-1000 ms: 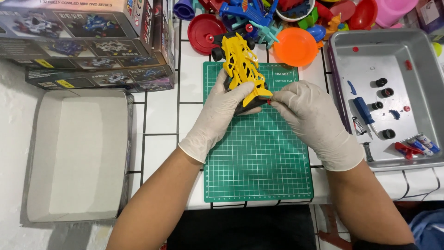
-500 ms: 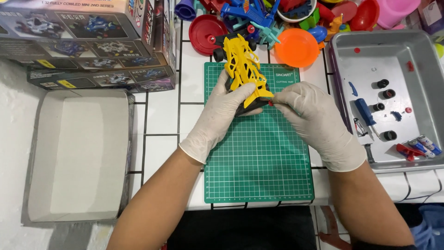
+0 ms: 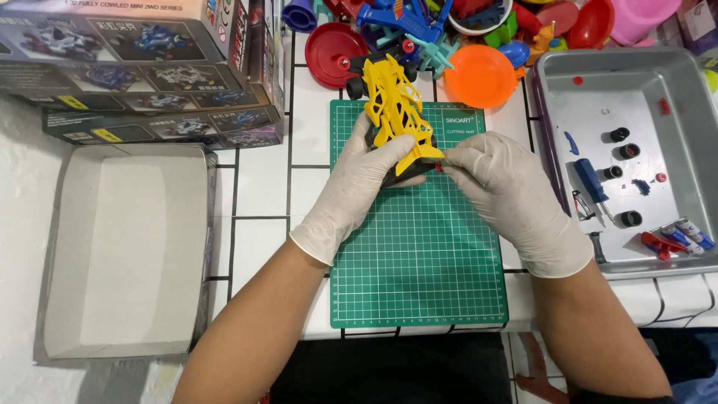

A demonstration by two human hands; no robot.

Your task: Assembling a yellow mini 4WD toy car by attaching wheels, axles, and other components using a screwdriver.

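A home hobby bench for model-kit building: a white tiled tabletop (image 3: 262,187) carries a green cutting mat (image 3: 419,262), stacked model-car kit boxes (image 3: 142,67), a metal parts tray (image 3: 636,90) with small tools, and a heap of colourful plastic toys (image 3: 479,30).

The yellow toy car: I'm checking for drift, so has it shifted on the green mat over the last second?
No. The yellow toy car keeps its place over the top edge of the green cutting mat, held by both gloved hands.
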